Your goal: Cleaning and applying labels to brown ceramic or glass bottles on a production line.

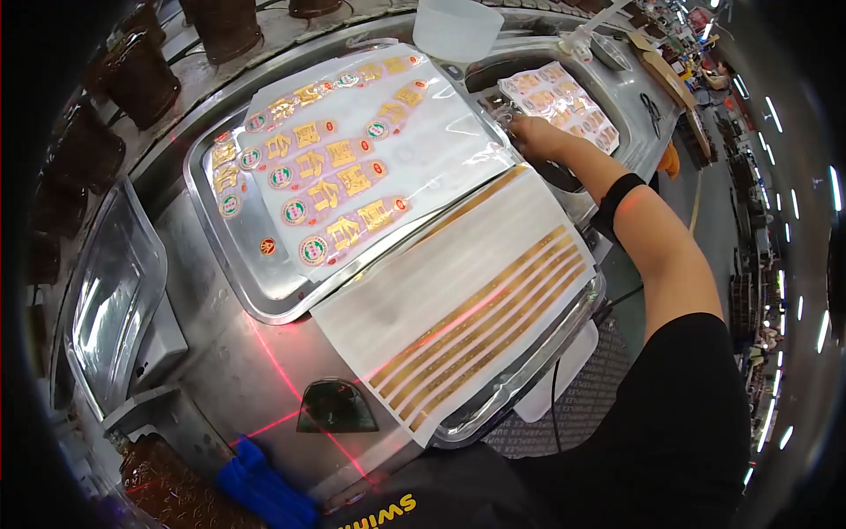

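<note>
My right hand (537, 138) reaches into a metal basin (624, 115) at the upper right. Its fingers look curled, with their tips hard to make out beside some clear, glinting material. Next to it in the basin lies a small sheet of gold and red decals (564, 104). A large white decal sheet (432, 150) with gold characters and round green emblems lies across a metal tray (251, 291), left of my hand. Nearer to me, a sheet of gold strips (480, 326) overlaps another tray's edge. My left hand is out of view.
Brown glazed vessels (141, 79) line the far left, and a textured brown bottle (167, 480) lies at lower left beside a blue cloth (269, 485). A dark half-round scraper (337, 407) rests amid red laser lines. A white tub (456, 31) and scissors (650, 113) are farther back.
</note>
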Tool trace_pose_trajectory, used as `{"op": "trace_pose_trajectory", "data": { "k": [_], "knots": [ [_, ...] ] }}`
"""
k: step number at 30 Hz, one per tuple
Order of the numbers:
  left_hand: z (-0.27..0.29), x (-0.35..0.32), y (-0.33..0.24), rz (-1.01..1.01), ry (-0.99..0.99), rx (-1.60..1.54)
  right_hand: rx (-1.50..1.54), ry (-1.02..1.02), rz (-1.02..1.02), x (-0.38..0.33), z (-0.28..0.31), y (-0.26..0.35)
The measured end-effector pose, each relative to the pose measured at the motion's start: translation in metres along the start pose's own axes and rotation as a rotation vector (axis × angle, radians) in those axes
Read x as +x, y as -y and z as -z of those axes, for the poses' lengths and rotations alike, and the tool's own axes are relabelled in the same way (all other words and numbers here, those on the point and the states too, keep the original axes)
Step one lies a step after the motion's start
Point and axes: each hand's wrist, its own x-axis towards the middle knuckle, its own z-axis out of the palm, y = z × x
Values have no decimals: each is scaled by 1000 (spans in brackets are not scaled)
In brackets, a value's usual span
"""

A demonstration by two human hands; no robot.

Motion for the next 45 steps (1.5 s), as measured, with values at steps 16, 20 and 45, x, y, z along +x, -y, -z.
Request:
{"op": "trace_pose_trajectory", "data": {
  "k": [16,20,45],
  "knots": [
    [1,10,-7,-27,20,35,-166,99,-179,3,12,5],
    [1,11,-7,-27,24,37,-170,59,-115,-4,11,-8],
    [19,-11,-28,-98,8,67,840,-385,-321,-86,131,17]
  ]
}}
